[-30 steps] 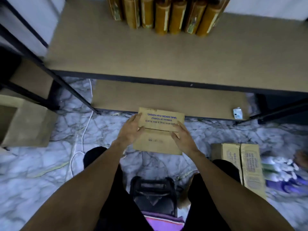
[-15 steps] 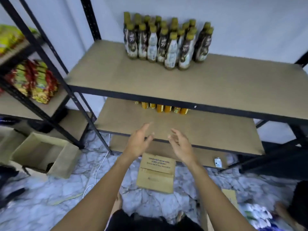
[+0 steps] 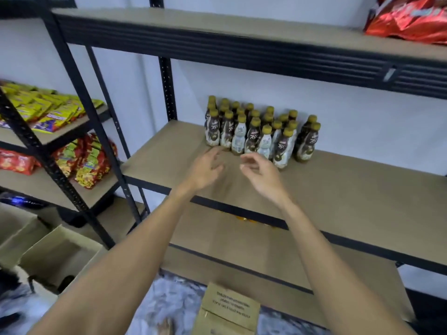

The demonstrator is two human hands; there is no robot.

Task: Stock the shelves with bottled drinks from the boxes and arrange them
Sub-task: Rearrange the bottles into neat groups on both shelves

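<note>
Gold-capped bottles (image 3: 261, 134) with brown-and-white labels stand upright in a tight cluster at the centre of the frame. They sit at the back of the middle shelf (image 3: 350, 194), close to the white wall (image 3: 362, 122), and one pair stands slightly apart at the cluster's right end. Just in front of them, over the bare tan board, both of the person's forearms reach up from the bottom of the frame. The left hand (image 3: 205, 170) has its fingers stretched forward and relaxed, gripping nothing; its fingertips are blurred near the front-left bottles, and I cannot tell whether they touch. The right hand (image 3: 263, 176) hangs just beside it with fingers loosely curled, also empty, near the front-right bottle. Under the middle shelf, a few orange caps (image 3: 244, 218) peek out at the back of the lower shelf (image 3: 254, 247). Across the top of the frame runs the upper shelf (image 3: 217, 27) on its black metal frame, with red packets (image 3: 411, 18) in the upper right corner. At the bottom centre a closed cardboard box (image 3: 229, 310) with printed lettering sits on the marble floor (image 3: 169, 298). In the lower left an open cardboard box (image 3: 60, 257) stands on the floor beside a second rack (image 3: 79, 131), whose shelves at the left of the frame carry yellow and red snack packets (image 3: 48, 110).
</note>
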